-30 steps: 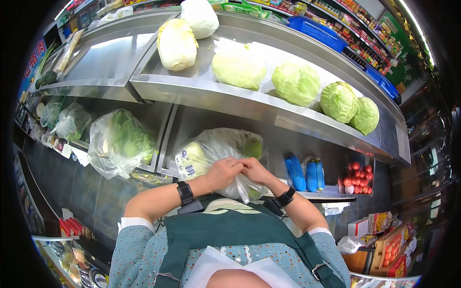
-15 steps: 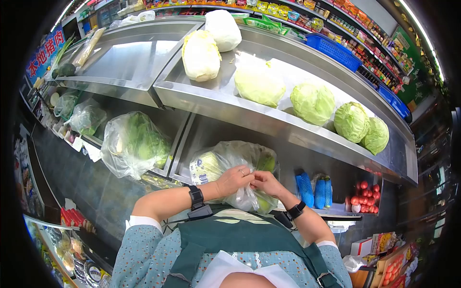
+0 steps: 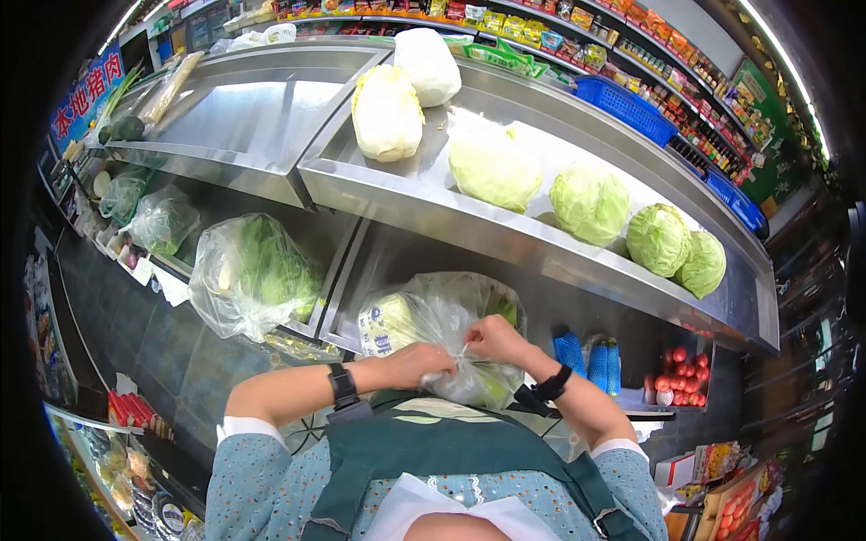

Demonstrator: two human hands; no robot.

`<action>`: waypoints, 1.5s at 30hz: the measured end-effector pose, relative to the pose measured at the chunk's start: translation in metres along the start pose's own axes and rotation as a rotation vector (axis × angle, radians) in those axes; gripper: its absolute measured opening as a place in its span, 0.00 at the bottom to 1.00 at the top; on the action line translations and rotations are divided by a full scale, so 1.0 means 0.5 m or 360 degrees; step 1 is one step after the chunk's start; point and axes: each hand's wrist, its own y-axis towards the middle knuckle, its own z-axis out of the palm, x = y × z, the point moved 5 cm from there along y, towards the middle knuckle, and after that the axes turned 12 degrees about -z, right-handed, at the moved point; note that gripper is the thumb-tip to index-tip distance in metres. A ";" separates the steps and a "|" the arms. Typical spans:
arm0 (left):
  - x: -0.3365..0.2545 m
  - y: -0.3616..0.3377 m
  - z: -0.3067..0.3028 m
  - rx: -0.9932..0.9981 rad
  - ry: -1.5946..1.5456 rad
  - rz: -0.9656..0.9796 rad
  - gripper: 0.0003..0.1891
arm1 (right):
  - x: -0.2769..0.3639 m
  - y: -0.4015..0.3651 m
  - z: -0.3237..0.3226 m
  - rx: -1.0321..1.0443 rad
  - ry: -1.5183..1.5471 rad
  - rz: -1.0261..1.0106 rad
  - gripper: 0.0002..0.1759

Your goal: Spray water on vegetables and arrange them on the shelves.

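Nearest: left hand and right hand, both on a clear plastic bag of leafy greens. The bag sits on the lower shelf, just in front of the apron.

Fingers of each hand are pinched shut on the gathered film at the bag's mouth, with a thin twisted strand between them.

Judgement: the film is thin, slick and easily torn; the load is bulky, soft and fairly heavy. Best held at the gathered neck, with support under the base.

Left of it: one second large bag.

Right: blue-netted items, count unclear.

Upper shelf: two pale long cabbages, four round heads.
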 end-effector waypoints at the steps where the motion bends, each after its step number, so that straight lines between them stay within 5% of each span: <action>1: 0.003 -0.024 -0.022 0.0096 -0.0152 0.0040 0.24 | 0.042 0.026 -0.048 -0.0126 0.0012 -0.0034 0.12; 5: -0.012 -0.062 -0.132 -0.0229 -0.0101 -0.0214 0.31 | 0.291 0.051 -0.371 -0.1228 -0.0489 -0.0385 0.27; 9: -0.093 -0.029 -0.324 -0.0856 -0.0081 0.0035 0.31 | 0.298 0.154 -0.466 -0.1318 -0.1061 -0.0411 0.43; 11: -0.120 -0.014 -0.392 -0.1088 0.0237 0.0040 0.30 | 0.247 0.206 -0.471 -0.1031 -0.1228 0.0204 0.55; 14: -0.114 0.001 -0.466 -0.1320 0.0701 -0.0055 0.29 | 0.204 0.244 -0.468 -0.0659 -0.0879 0.0286 0.62; 20: 0.000 0.056 -0.597 -0.1726 0.0958 -0.0461 0.32 | 0.209 0.288 -0.473 -0.0723 -0.0770 0.0225 0.51; 26: 0.020 0.126 -0.649 -0.1557 0.1123 -0.0520 0.31 | 0.241 0.330 -0.452 -0.0812 -0.0740 0.0027 0.48; 29: 0.037 0.130 -0.664 -0.1241 0.1225 -0.0455 0.28 | 0.214 0.321 -0.450 -0.0661 -0.0529 -0.0071 0.48; 34: 0.036 0.119 -0.657 -0.1229 0.1201 -0.0365 0.26 | 0.204 0.318 -0.443 -0.0488 -0.0602 -0.0419 0.48; 40: -0.010 0.112 -0.641 -0.1091 0.1365 -0.0099 0.29 | 0.269 0.183 -0.510 -0.0635 -0.0686 -0.0286 0.55; 42: -0.026 0.111 -0.635 -0.1085 0.1343 -0.0051 0.29 | 0.284 0.092 -0.550 -0.0732 -0.1460 -0.0051 0.58; 45: -0.032 0.115 -0.628 -0.1031 0.1362 0.0062 0.29 | 0.235 0.004 -0.569 -0.0791 -0.1354 0.0395 0.61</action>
